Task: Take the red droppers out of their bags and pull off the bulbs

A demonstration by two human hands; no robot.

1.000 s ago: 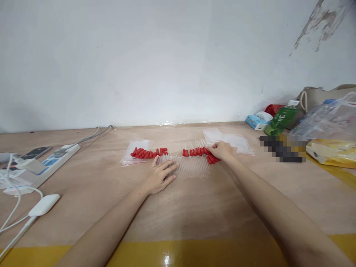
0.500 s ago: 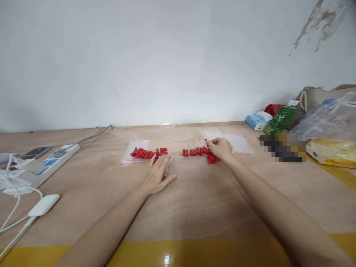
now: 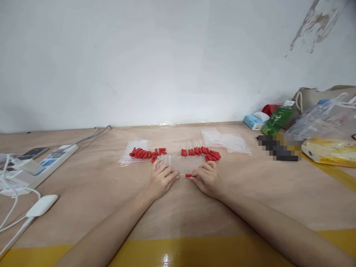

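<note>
My left hand (image 3: 162, 180) is closed on one end of a thin clear tube (image 3: 181, 175), apparently glass. On its other end is a red rubber bulb (image 3: 188, 175), pinched in the fingers of my right hand (image 3: 208, 180). Just beyond both hands lies a row of bare clear tubes (image 3: 183, 163), side by side. Behind it are several tubes (image 3: 194, 143) fitted with red bulbs (image 3: 198, 151). Loose red bulbs (image 3: 144, 153) are heaped at the left, and more red bulbs (image 3: 213, 155) lie at the right.
Clear zip bags (image 3: 136, 144) are at the left, with more zip bags (image 3: 236, 144) behind right. A white power strip (image 3: 59, 159) with cables stands far left. At right are a green bottle (image 3: 278, 119), a tissue pack (image 3: 253, 122) and a yellow package (image 3: 328, 152).
My right hand has come from the back right down to the front, bringing a red bulb to the tube. My left hand has closed on the tube at the row's near edge.
</note>
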